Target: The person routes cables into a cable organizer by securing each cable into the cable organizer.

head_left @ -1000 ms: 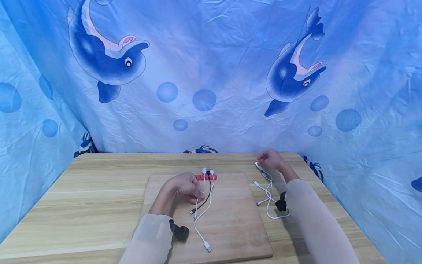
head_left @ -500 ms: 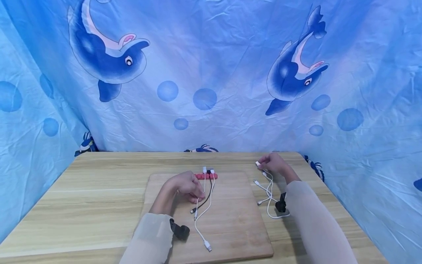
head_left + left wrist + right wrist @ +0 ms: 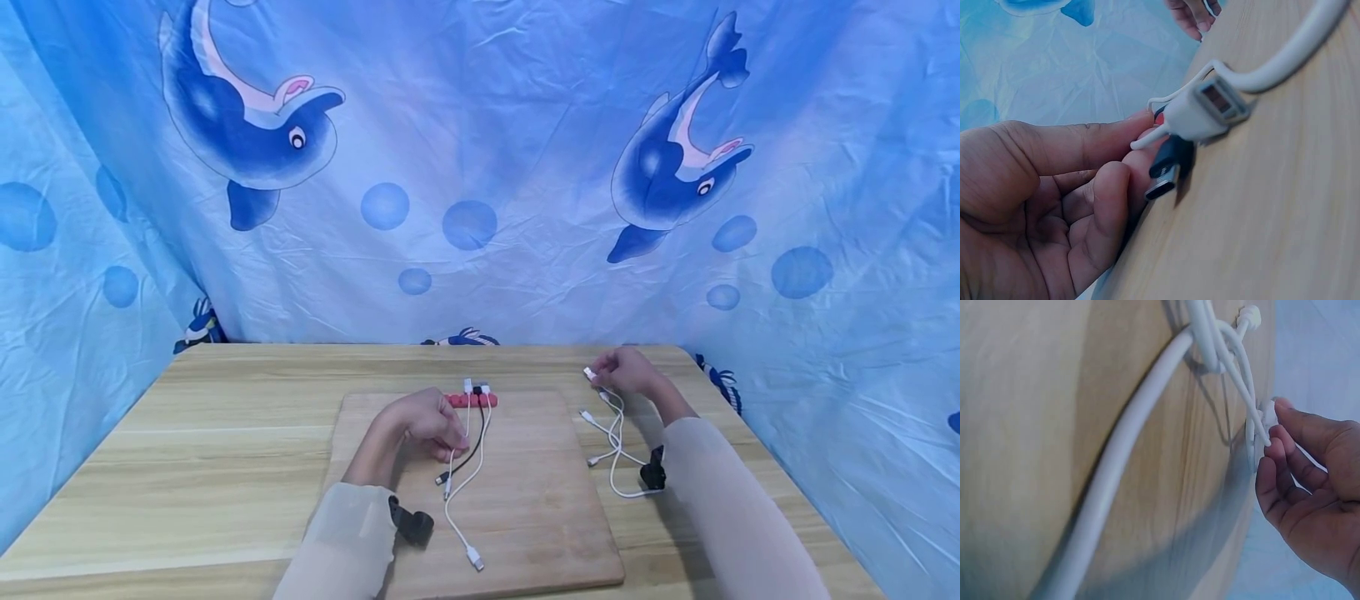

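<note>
In the head view my left hand [image 3: 431,423] is over a wooden board, pinching a thin white charging cable [image 3: 451,468] between thumb and fingertips. The cable's white plug [image 3: 1204,112] sticks out past the fingertips in the left wrist view, overlapping a black cable's connector [image 3: 1169,167]. A red cable holder [image 3: 454,401] at the board's back edge carries two white cables and a black one, partly hidden by that hand. At the back right my right hand [image 3: 625,369] pinches a second white cable by its USB plug [image 3: 588,373]; the thumb covers part of that plug in the right wrist view.
The wooden board [image 3: 536,492] lies mid-table. A long white cable ends in a plug [image 3: 475,558] near its front. Tangled white cables [image 3: 617,442] lie on the table [image 3: 187,467] right of the board. A blue dolphin-print curtain [image 3: 480,125] hangs behind.
My right hand has tilted the USB plug so that it points up and left, clear of the fingertips. My left hand keeps its pinch; the head view has shifted slightly.
</note>
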`<state>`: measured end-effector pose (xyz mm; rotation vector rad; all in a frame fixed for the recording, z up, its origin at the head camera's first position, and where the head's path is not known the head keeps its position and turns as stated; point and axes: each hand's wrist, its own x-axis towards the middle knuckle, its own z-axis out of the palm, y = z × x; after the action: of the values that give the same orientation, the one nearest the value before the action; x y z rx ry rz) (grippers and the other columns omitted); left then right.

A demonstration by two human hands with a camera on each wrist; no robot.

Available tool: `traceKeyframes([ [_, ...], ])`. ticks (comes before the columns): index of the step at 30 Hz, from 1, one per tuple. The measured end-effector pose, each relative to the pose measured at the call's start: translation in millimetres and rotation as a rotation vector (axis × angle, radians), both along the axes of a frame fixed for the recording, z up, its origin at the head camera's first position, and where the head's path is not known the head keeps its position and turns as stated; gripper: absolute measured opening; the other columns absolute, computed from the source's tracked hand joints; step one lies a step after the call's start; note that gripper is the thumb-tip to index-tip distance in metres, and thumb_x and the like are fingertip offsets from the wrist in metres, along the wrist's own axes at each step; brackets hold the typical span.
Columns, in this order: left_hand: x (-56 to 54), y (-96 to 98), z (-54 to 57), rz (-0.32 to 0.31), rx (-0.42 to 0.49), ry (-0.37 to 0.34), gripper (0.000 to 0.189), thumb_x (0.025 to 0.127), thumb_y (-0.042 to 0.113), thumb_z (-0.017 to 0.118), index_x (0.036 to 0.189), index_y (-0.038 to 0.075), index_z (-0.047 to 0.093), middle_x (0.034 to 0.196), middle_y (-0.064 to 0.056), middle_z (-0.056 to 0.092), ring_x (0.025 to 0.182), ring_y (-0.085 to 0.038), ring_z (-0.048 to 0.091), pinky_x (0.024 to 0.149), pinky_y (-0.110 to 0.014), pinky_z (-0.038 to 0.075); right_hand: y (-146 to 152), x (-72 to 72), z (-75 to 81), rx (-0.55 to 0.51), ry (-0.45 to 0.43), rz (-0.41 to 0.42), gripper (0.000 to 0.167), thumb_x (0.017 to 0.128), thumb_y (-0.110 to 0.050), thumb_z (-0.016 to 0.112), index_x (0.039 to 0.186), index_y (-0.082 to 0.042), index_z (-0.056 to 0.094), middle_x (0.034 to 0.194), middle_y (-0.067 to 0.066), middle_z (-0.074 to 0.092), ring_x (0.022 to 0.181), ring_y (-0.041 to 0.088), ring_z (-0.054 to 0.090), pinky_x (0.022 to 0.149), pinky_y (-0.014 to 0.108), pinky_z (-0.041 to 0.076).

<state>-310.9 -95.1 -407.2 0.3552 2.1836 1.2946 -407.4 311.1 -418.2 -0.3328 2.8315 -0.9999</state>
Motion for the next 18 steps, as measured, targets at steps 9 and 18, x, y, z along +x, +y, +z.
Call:
traceKeyframes([
  [9,-0.7,-1.2,-0.4,-0.006,0.000,-0.006,0.005,0.089,-0.001,0.076,0.085,-0.002,0.076,0.072,-0.008,0.072,0.058,-0.011,0.065,0.059,-0.024,0.059,-5,9.7,10.3,0.084,-0.041,0.120,0.008,0.088,-0.001,0.075,0.094,-0.001,0.071,0.085,0.006,0.072,0.078,0.019,0.065,0.071,0.031,0.053],
  [18,0.0,-0.7,1.3,-0.002,-0.006,-0.011,0.005,0.089,0.000,0.076,0.086,-0.003,0.076,0.071,-0.007,0.071,0.058,-0.011,0.065,0.059,-0.023,0.058,-7,17.9,17.1,0.156,0.021,0.195,0.021,0.080,0.000,0.082,0.098,0.002,0.071,0.084,0.009,0.067,0.078,0.017,0.060,0.070,0.029,0.051],
])
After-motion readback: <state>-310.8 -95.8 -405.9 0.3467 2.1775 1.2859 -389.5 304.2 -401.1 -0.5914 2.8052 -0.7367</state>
